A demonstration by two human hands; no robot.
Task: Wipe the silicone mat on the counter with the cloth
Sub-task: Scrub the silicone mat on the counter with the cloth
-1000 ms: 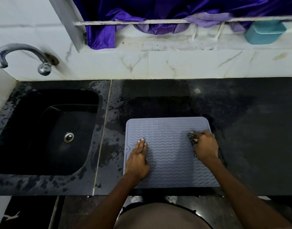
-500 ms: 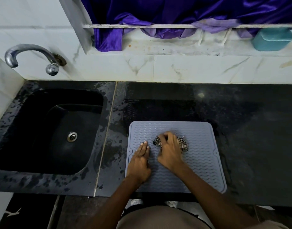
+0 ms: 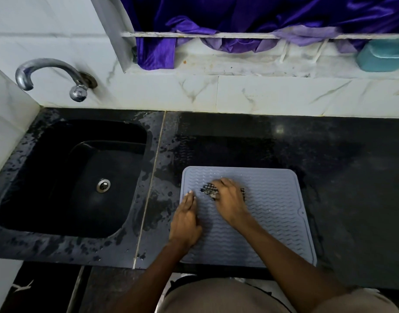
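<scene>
A grey silicone mat (image 3: pixel 277 213) with a wavy ribbed surface lies on the black counter (image 3: pixel 343 177), near its front edge. My right hand (image 3: pixel 227 199) presses a small black-and-white checked cloth (image 3: pixel 208 190) onto the upper left part of the mat, its fingers curled over the cloth. Most of the cloth is hidden under that hand. My left hand (image 3: pixel 186 219) rests flat on the mat's left edge with its fingers straight and together, holding the mat down.
A black sink (image 3: pixel 58 177) with a metal drain is sunk in the counter at the left, under a chrome tap (image 3: pixel 49 75). The counter around the sink is wet. Purple fabric (image 3: pixel 239 19) and a teal container (image 3: pixel 383 55) sit on the ledge behind.
My right hand has swept the cloth from the mat's right side to its upper left, close to my left hand. The left hand stays flat on the mat's left edge.
</scene>
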